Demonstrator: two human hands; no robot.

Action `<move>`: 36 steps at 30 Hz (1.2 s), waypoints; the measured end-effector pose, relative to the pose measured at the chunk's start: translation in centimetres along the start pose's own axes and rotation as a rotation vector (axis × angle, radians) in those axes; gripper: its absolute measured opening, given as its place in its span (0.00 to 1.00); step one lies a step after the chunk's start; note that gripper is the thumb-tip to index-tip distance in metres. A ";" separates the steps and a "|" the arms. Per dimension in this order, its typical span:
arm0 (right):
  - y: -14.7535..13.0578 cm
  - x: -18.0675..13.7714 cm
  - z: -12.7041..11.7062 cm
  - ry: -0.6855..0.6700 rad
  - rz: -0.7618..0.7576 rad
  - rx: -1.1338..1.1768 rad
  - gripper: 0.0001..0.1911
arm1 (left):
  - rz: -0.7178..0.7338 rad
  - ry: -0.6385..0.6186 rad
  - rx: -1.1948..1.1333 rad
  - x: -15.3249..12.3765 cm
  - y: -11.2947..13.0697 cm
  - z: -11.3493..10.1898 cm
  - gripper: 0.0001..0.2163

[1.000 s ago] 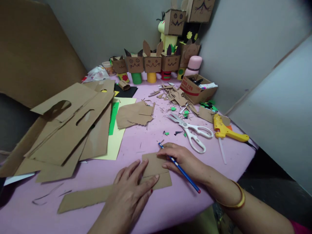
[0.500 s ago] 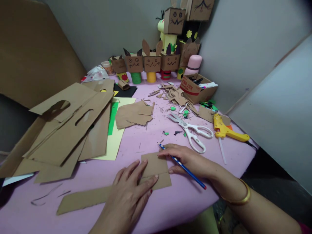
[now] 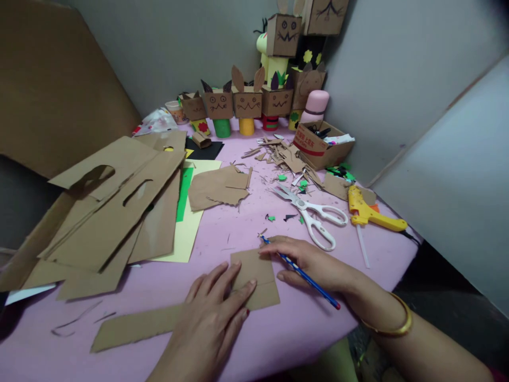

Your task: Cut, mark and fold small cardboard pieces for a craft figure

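My left hand [image 3: 214,310] lies with its fingers stretched out, pressing on a small squarish piece of cardboard [image 3: 260,273] near the table's front edge. A thin line crosses that piece. Under the same hand a long cardboard strip [image 3: 135,327] sticks out to the left. My right hand [image 3: 308,263] holds a blue pencil [image 3: 306,277], its tip pointing away from me and its red end towards me. The right fingertips rest at the piece's upper right corner, while the thumb is just off its right edge.
White-handled scissors [image 3: 314,212] lie beyond my right hand, with a yellow glue gun [image 3: 374,215] to their right. Cardboard sheets [image 3: 107,212] are piled at left. Scraps [image 3: 288,154] lie before a small box [image 3: 318,148]. Several cardboard animal figures [image 3: 247,103] line the back.
My right thumb has come slightly away from the cardboard's right edge, and the pencil has shifted a little to the right. The left thumb has moved up slightly.
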State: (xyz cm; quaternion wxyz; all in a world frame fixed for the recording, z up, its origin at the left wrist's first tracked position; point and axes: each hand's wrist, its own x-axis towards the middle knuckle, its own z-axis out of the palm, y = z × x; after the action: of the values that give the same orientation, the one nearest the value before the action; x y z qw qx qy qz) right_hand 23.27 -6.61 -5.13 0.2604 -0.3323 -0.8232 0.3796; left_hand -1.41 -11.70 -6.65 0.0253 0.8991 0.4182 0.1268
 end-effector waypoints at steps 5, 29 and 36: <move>-0.5 -0.2 0.7 0.055 0.041 0.008 0.30 | -0.018 0.002 -0.023 0.1 0.0 0.1 0.17; -0.9 -0.6 1.7 0.113 0.082 -0.042 0.32 | -0.051 0.011 -0.069 0.2 0.0 0.2 0.15; -1.1 -0.6 1.6 0.110 0.078 -0.063 0.31 | -0.083 0.004 -0.120 0.4 0.0 0.0 0.15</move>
State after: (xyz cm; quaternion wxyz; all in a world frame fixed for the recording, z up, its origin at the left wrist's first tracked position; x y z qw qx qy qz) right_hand 22.19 -8.28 -5.27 0.2795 -0.3924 -0.8056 0.3448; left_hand -1.15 -11.45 -6.61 0.0836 0.8775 0.4470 0.1522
